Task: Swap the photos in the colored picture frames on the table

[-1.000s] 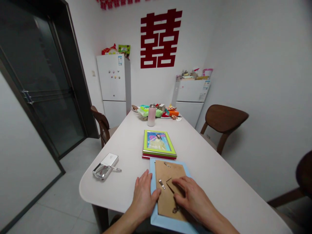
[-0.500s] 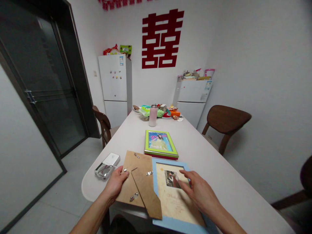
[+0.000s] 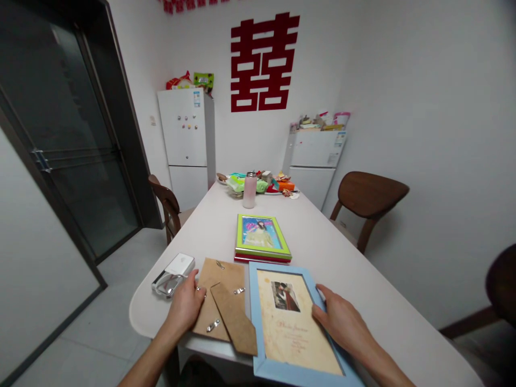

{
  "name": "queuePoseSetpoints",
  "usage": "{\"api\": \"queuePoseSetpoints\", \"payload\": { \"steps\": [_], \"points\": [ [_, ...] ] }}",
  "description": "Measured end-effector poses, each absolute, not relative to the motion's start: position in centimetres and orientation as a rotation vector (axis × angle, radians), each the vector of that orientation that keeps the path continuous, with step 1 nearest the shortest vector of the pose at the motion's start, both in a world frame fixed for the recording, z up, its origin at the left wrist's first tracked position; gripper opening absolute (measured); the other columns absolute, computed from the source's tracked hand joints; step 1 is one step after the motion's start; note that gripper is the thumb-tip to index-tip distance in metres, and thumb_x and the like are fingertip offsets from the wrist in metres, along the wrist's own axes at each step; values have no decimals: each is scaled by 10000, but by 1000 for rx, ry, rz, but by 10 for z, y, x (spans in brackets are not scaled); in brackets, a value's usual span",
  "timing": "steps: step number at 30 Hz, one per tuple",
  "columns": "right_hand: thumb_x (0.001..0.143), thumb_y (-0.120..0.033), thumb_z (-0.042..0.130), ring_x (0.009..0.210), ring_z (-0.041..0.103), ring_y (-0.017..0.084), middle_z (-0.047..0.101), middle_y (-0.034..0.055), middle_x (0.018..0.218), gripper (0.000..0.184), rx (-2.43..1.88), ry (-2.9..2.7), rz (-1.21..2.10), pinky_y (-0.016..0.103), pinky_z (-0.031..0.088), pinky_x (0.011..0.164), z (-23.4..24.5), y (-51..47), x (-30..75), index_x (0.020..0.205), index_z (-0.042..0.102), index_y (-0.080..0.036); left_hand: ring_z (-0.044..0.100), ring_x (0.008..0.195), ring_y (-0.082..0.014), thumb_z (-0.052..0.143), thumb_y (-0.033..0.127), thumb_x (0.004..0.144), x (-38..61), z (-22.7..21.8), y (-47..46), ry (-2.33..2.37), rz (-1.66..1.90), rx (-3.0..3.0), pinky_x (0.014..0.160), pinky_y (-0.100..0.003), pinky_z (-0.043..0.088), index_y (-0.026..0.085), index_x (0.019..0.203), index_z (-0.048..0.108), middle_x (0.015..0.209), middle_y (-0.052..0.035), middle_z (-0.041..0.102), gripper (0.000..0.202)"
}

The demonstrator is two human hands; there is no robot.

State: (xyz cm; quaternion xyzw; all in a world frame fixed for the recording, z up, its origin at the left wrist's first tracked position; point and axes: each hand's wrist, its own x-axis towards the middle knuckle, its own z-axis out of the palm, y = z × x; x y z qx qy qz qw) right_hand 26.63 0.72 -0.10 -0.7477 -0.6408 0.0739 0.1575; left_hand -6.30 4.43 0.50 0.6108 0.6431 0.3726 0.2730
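My left hand (image 3: 186,305) is closed at the left edge of a brown frame backing board (image 3: 207,306), which has small metal clips and a fold-out stand flap (image 3: 234,320). Beside it lies a light blue photo frame (image 3: 255,317) holding a cream paper insert (image 3: 292,341) with a small picture and faint print. Its right side is gripped by my right hand (image 3: 341,322), the thumb on the front and the other fingers partly hidden at the outer edge. The flap's lower corner reaches the blue frame's left side.
Beyond the blue frame, a green picture frame (image 3: 264,251) rests on a red one (image 3: 262,260). A white device with a coiled cable (image 3: 173,275) lies at the left edge. Farther back stand a pink bottle (image 3: 249,192) and cluttered snack packs (image 3: 237,184). Chairs (image 3: 368,193) flank the table.
My right hand has moved from above the insert's picture to the blue frame's right edge and closed on it. The backing board has shifted slightly left and down, clearing more of the frame.
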Motion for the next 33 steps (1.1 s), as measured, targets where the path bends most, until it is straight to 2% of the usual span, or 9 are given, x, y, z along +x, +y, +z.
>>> {"api": "queuePoseSetpoints", "payload": {
  "steps": [3, 5, 8, 11, 15, 20, 25, 29, 33],
  "points": [
    [645, -237, 399, 717, 568, 219, 606, 102, 806, 502, -2105, -1657, 367, 322, 409, 669, 9, 6, 267, 1125, 432, -90, 451, 995, -281, 500, 173, 676, -60, 13, 37, 1760, 990, 1767, 901, -430, 258, 158, 1065, 476, 957, -75, 558, 390],
    [653, -248, 383, 617, 568, 197, 593, 67, 715, 549, -1990, -1435, 685, 310, 426, 589, 19, 3, 265, 1183, 357, -106, 410, 1049, -283, 492, 188, 689, -52, 19, 31, 1728, 987, 1833, 922, -420, 242, 178, 1034, 495, 1043, -78, 531, 346],
    [687, -271, 349, 540, 572, 170, 591, 30, 708, 625, -1619, -1088, 1249, 299, 443, 522, 39, -5, 259, 1279, 164, -188, 451, 1019, -250, 490, 210, 697, -26, 26, 20, 1585, 966, 1910, 895, -366, 315, 191, 1051, 492, 1072, -63, 526, 354],
    [681, -262, 392, 460, 540, 139, 576, -14, 647, 691, -1395, -924, 1407, 280, 434, 480, 57, -14, 247, 1295, 74, -254, 477, 998, -208, 523, 249, 692, 15, 35, 7, 1409, 934, 1941, 869, -312, 366, 196, 1097, 468, 1107, -51, 520, 413],
    [640, -288, 553, 402, 461, 98, 496, -69, 518, 786, -1380, -984, 1278, 212, 379, 416, 78, -19, 229, 1295, 122, -242, 416, 1076, -221, 580, 323, 657, 73, 57, -7, 1160, 972, 1813, 913, -325, 334, 132, 1204, 352, 1190, -96, 453, 623],
    [644, -328, 571, 448, 481, 101, 504, -65, 544, 773, -1390, -1090, 1232, 210, 388, 438, 85, -18, 223, 1290, 158, -228, 347, 1117, -246, 603, 182, 557, 98, 81, -7, 1125, 1067, 1762, 956, -320, 267, 103, 1201, 360, 1215, -114, 404, 692],
    [663, -308, 501, 456, 483, 115, 496, -53, 523, 672, -1652, -1258, 992, 215, 357, 439, 55, -8, 248, 1266, 256, -143, 501, 741, -135, 451, 109, 621, 49, 83, 12, 1205, 1130, 1662, 687, -240, 415, 170, 1145, 369, 956, -35, 495, 534],
    [646, -300, 452, 520, 524, 151, 539, -10, 556, 563, -1937, -1461, 567, 251, 385, 521, 20, 2, 269, 1161, 436, -75, 482, 582, -88, 418, 67, 610, 2, 62, 26, 1294, 1093, 1559, 541, -177, 392, 144, 1125, 336, 758, 18, 474, 527],
    [665, -315, 416, 662, 577, 196, 629, 78, 751, 502, -2067, -1613, 314, 287, 409, 641, 1, 8, 277, 1092, 514, -68, 464, 500, -72, 422, 36, 586, -19, 26, 30, 1410, 1000, 1503, 443, -150, 339, 137, 1130, 318, 671, 51, 447, 563]
  ]
}}
